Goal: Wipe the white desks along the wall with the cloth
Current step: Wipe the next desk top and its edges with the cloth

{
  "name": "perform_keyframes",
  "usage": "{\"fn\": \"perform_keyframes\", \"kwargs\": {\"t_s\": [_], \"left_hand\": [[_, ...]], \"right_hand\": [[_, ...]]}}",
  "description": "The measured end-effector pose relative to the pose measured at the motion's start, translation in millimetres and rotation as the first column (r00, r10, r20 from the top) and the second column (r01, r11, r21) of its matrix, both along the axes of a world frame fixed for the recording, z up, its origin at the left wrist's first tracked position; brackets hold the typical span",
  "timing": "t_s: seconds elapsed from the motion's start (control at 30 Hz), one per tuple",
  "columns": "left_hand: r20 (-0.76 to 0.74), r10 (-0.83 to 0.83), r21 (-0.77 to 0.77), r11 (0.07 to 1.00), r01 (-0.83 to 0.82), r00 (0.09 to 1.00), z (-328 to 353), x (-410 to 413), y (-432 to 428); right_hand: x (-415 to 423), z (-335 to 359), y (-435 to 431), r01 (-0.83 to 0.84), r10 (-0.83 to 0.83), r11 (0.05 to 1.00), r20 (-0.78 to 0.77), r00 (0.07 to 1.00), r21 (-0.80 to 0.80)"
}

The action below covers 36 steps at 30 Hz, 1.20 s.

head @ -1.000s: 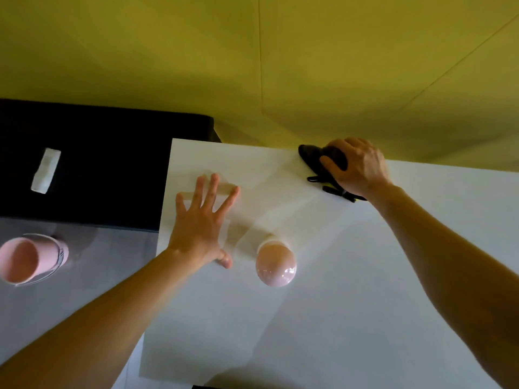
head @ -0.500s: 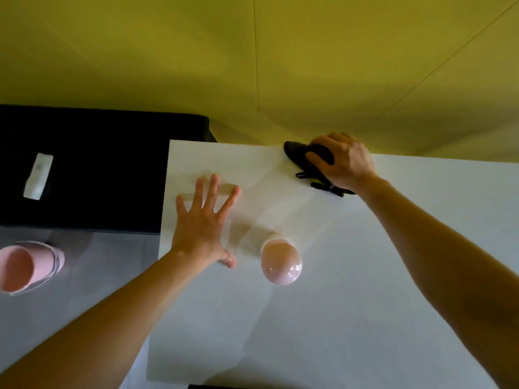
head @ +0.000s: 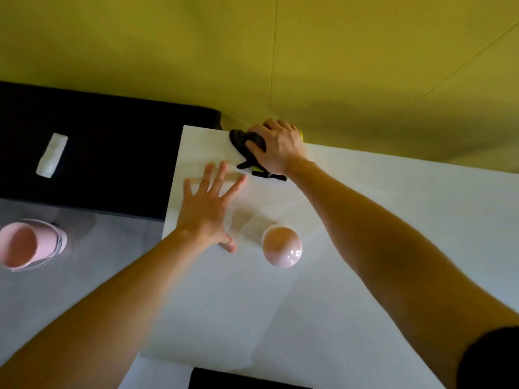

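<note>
The yellow wall (head: 337,66) fills the upper part of the view, and the white counter (head: 379,220) is set against it. To the left of the counter a lower black surface (head: 112,169) is seen, with a grey surface (head: 84,290) nearer the camera.

Over the last second the wiping has been carried leftward along the counter's back edge. The right hand (head: 278,150) and the cloth (head: 241,140) are now near the far left corner, where a second ago they were well short of it. It can be judged that the strip along the wall is almost finished on this side. The corner itself and the nearer part of the counter are probably still to be wiped.

The right arm is stretched forward and across. The right hand is pressed down on the dark cloth with its fingers curled over it, so that the cloth is gripped against the counter where it meets the wall. The left hand (head: 207,211) has been kept where it was. It is laid flat on the counter with fingers spread and straight, nothing is held in it, and it appears to be used as a brace.

A pink cup (head: 282,247) stands on the counter just beside the left thumb and may need to be shifted. A second pink cup (head: 28,245) is seen on the grey surface, and a small white object (head: 52,155) lies on the black surface.
</note>
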<state>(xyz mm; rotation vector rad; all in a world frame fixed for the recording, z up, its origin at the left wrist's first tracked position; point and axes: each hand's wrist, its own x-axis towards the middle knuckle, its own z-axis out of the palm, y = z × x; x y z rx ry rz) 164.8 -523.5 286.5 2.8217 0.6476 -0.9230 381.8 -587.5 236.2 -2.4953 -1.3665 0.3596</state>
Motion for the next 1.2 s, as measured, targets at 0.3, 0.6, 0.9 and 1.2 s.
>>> {"fn": "perform_keyframes", "kwargs": {"t_s": [0.3, 0.6, 0.9, 1.2], "left_hand": [[0.05, 0.266, 0.166, 0.948, -0.27, 0.963, 2.8, -41.4, -24.6], [0.102, 0.218, 0.235, 0.943, -0.236, 0.971, 30.1, -76.5, -148.0], [0.364, -0.194, 0.142, 0.978, 0.151, 0.911, 8.9, -4.9, -259.9], [0.616, -0.092, 0.162, 0.987, -0.012, 0.783, -62.8, 134.6, -252.2]], "right_hand": [[100.2, -6.2, -186.4, 0.116, -0.115, 0.993, 0.049, 0.992, -0.015], [60.1, -5.5, -122.2, 0.104, -0.104, 0.987, 0.004, 0.995, -0.121], [123.0, -5.3, -249.8, 0.169, -0.17, 0.985, 0.024, 0.985, 0.01], [194.6, -5.6, -376.1, 0.405, -0.405, 0.914, 0.102, 0.909, 0.017]]}}
